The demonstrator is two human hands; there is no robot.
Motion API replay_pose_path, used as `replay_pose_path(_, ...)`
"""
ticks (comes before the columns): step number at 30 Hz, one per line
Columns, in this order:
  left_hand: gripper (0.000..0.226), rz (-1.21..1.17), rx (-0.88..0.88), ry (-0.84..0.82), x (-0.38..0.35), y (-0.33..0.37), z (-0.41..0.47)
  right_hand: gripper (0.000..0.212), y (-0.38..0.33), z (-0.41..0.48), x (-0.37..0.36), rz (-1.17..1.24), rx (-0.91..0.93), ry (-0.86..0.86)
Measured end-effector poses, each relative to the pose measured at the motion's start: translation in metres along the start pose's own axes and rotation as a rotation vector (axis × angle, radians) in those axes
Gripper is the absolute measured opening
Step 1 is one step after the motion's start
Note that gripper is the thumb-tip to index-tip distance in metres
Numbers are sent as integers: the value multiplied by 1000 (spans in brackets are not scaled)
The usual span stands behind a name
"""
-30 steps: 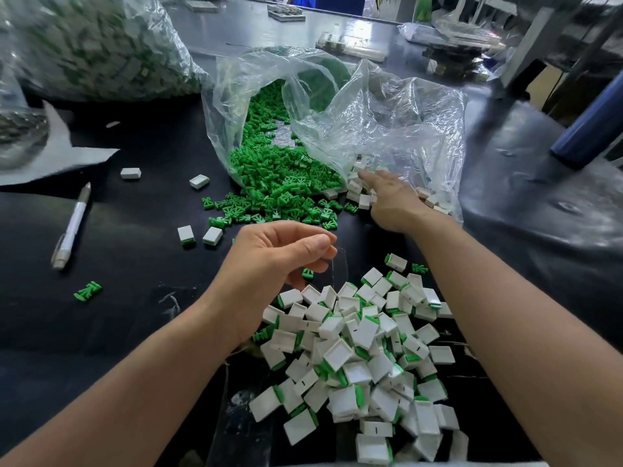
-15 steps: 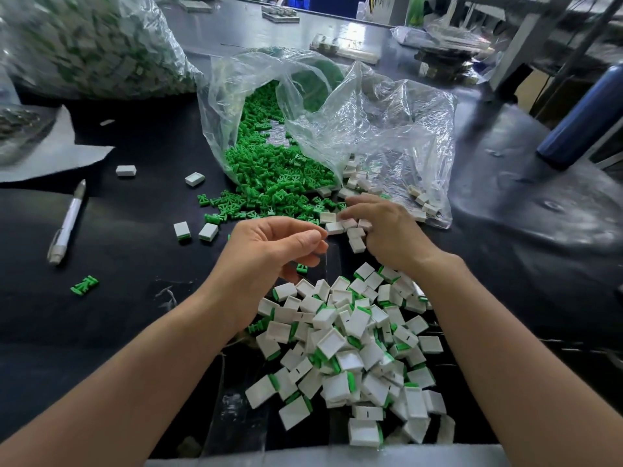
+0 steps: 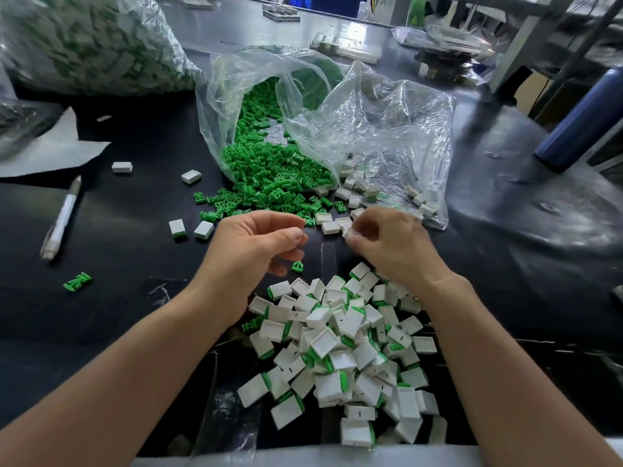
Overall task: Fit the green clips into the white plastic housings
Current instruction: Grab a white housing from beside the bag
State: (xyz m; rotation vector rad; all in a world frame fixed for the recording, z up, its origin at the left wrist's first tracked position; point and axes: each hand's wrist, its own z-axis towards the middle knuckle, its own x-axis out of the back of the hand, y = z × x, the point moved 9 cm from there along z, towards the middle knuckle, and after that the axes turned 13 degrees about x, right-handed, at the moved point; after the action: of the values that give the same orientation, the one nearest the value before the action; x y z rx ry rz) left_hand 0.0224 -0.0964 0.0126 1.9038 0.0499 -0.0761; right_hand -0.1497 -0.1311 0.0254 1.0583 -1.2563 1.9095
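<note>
Hands apart, narrow gap between them: right hand (image 3: 387,246) pinches a white housing (image 3: 350,233), level with left hand (image 3: 253,244), whose thumb meets forefinger; clip inside not discernible. Green clips (image 3: 269,173) heaped straight ahead on desk (image 3: 135,203), left hand nearer.

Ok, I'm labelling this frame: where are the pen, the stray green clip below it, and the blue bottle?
pen (image 3: 63,215): head view, middle of its white barrel.
stray green clip (image 3: 77,282): head view, centre of its body.
blue bottle (image 3: 580,120): head view, middle of its side.
</note>
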Motion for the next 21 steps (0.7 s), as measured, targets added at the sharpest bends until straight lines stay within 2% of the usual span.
replay_pose_path(3, 12, 8, 21, -14, -2, -4, 2, 9, -27, -2, 9, 209, 135, 86)
replay_pose_path(7, 23, 45, 7, -75, -7, -5, 1, 13, -67, -5, 3, 303, 343, 86)
replay_pose_path(10, 7, 4, -52, 9, 3, 3, 2, 19, -60, -2, -3, 424, 280, 57)
replay_pose_path(14, 20, -159, -78, 93, 16, 7, 4, 21, -40, 3, -10, 309, 161, 6)
replay_pose_path(21, 19, -203, -87, 100, 17, 7, 4, 32, -60, 14, -53, 46, 299, -277)
